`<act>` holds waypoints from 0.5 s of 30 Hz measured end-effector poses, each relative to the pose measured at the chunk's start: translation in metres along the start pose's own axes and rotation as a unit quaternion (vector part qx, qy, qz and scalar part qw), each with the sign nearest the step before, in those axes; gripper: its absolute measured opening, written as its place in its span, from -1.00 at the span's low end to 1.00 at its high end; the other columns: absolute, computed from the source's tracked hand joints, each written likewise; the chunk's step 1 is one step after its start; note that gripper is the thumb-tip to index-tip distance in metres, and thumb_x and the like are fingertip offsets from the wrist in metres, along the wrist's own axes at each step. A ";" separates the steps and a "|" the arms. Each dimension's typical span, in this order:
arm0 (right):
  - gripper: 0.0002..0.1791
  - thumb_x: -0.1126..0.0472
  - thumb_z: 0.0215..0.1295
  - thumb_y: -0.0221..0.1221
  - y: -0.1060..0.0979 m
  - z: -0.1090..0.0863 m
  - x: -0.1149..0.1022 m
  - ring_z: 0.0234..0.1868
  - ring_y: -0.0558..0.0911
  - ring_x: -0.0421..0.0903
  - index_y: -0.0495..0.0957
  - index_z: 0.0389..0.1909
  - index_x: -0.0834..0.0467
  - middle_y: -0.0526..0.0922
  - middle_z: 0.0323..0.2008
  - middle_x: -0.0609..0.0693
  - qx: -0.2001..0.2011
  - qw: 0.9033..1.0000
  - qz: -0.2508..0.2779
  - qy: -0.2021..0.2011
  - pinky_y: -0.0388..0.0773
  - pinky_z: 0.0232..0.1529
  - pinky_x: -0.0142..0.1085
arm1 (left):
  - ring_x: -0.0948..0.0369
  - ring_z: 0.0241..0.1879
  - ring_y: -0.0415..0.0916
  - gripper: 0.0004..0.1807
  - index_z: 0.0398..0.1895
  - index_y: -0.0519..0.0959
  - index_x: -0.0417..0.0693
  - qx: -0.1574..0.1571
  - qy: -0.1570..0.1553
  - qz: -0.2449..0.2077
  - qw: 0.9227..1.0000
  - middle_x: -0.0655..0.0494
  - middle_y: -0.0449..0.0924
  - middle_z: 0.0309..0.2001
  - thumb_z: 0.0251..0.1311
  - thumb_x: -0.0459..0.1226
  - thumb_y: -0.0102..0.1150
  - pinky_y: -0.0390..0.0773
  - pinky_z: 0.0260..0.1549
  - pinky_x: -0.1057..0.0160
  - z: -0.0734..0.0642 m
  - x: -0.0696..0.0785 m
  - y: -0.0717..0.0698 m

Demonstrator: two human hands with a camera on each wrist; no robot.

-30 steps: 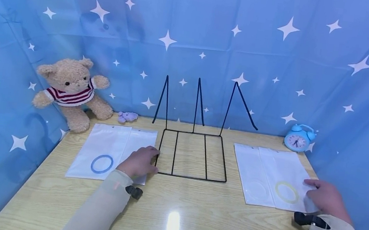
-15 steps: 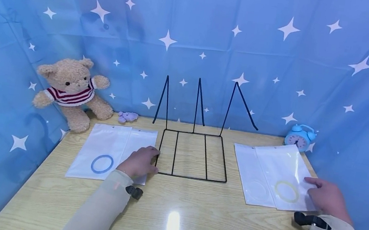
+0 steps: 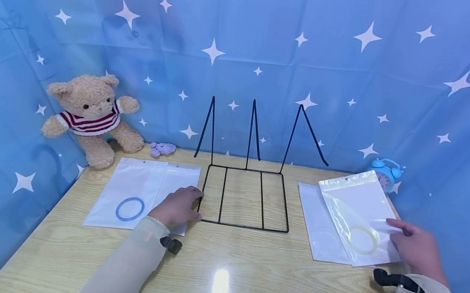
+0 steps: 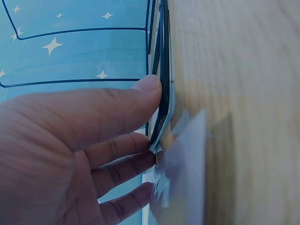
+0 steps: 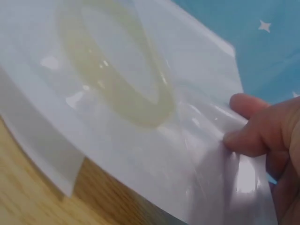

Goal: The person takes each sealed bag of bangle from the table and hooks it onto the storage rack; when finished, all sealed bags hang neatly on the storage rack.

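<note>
My left hand grips the left side of a black wire rack near its front corner. In the left wrist view its thumb lies on the wire, with the fingers curled at the edge. My right hand pinches the right edge of a white zip bag, which shows a yellow ring. The bag is tilted, its zip end raised in front of the alarm clock. Partly beneath it lies another white bag with a pale ring showing.
Left of the rack lie overlapping white bags, one with a blue ring. At the back are a teddy bear, a small purple toy and a blue alarm clock. A starry blue curtain borders the wooden table.
The right hand has lifted the bag with the yellow ring, and its far end has risen and swung left, now covering part of the clock. The left hand and rack have stayed put.
</note>
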State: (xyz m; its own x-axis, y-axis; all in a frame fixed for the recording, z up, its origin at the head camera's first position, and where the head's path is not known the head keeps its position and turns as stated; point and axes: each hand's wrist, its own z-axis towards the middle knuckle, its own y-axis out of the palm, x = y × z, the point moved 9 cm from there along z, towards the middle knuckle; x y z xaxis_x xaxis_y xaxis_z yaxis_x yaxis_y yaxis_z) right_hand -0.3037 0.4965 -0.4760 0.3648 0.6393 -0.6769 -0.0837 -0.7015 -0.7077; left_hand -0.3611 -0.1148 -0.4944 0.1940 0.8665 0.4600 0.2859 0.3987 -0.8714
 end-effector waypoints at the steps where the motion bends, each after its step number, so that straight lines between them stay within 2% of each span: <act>1: -0.39 0.11 0.59 0.00 0.000 0.000 0.000 0.55 -0.03 0.61 0.28 0.59 0.14 -0.07 0.63 0.46 0.000 1.000 0.006 -0.002 0.13 0.31 0.58 | -0.12 0.51 0.31 -0.21 0.53 0.42 -0.11 0.000 0.000 0.000 1.000 -0.07 0.39 0.52 0.29 -0.09 0.47 0.30 0.44 -0.31 0.000 0.000 0.000; 7: -0.35 -0.05 0.62 0.02 0.004 0.002 0.008 0.55 0.01 0.54 0.24 0.62 0.06 -0.09 0.66 0.40 -0.008 0.998 0.056 0.005 0.19 0.35 0.51 | -0.12 0.50 0.32 -0.22 0.53 0.42 -0.10 0.000 -0.001 0.003 1.000 -0.06 0.39 0.51 0.29 -0.08 0.47 0.32 0.44 -0.29 0.001 0.000 0.001; 14: -0.31 -0.18 0.57 0.07 0.009 0.006 0.019 0.59 -0.10 0.45 0.24 0.64 -0.13 -0.26 0.70 0.27 -0.020 0.992 0.122 0.033 0.02 0.48 0.47 | -0.13 0.50 0.32 -0.23 0.53 0.43 -0.10 -0.002 -0.002 0.006 1.000 -0.07 0.39 0.52 0.30 -0.11 0.46 0.32 0.44 -0.29 -0.001 0.001 0.000; 15: -0.31 -0.19 0.57 0.08 0.010 0.007 0.021 0.58 -0.08 0.42 0.25 0.63 -0.16 -0.26 0.71 0.24 -0.019 0.991 0.127 0.037 0.06 0.49 0.41 | -0.13 0.50 0.31 -0.23 0.53 0.43 -0.10 -0.003 -0.003 0.004 1.000 -0.07 0.39 0.52 0.30 -0.11 0.46 0.32 0.44 -0.28 -0.002 0.001 0.000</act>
State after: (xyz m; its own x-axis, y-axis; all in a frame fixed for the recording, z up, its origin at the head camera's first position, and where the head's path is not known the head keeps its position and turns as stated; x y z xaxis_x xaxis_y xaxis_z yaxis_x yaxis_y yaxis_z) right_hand -0.3032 0.5051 -0.4984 0.4027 0.4165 -0.8151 -0.1477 -0.8492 -0.5069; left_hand -0.3594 -0.1146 -0.4935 0.1914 0.8712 0.4521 0.2891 0.3901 -0.8742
